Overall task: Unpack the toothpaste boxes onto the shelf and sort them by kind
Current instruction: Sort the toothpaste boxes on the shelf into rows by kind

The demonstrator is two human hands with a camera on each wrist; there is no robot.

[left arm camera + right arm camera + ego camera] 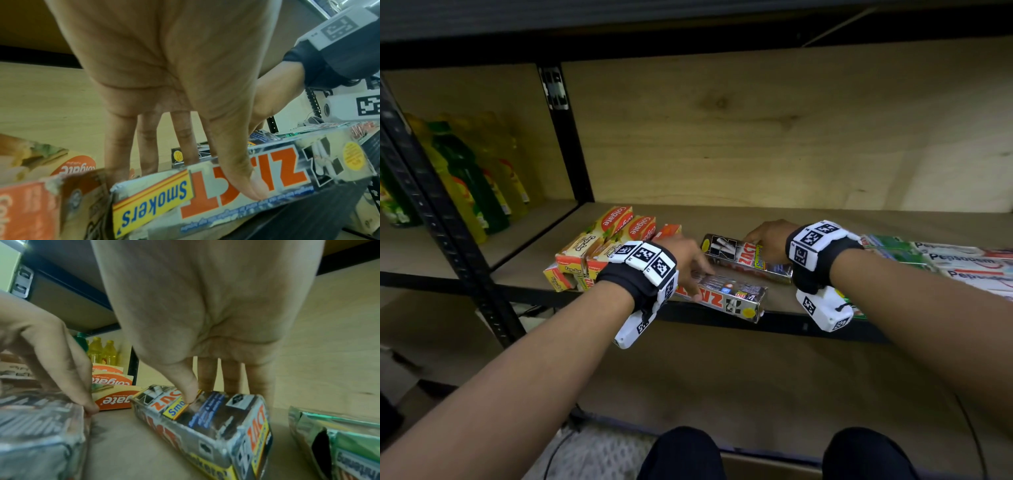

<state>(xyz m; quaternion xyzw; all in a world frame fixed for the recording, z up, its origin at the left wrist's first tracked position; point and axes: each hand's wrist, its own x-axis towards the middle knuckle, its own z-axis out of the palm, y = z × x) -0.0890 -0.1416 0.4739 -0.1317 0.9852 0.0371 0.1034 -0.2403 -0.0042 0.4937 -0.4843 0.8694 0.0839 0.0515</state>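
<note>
Head view: my left hand [681, 255] pinches the near Zact box [726, 296] at the front edge of the shelf [808, 219], while my right hand [768, 240] grips the far Zact box [748, 258] behind it. Colgate boxes [602, 246] lie to the left, Pepsodent boxes [962, 262] to the right.

Left wrist view: my thumb [240, 175] presses the lettered face of the near Zact box [236, 183], fingers [148, 146] down behind it.

Right wrist view: thumb [185, 386] and fingers [232, 378] clamp the far Zact box [216, 418] from either side as it lies on the shelf.
</note>
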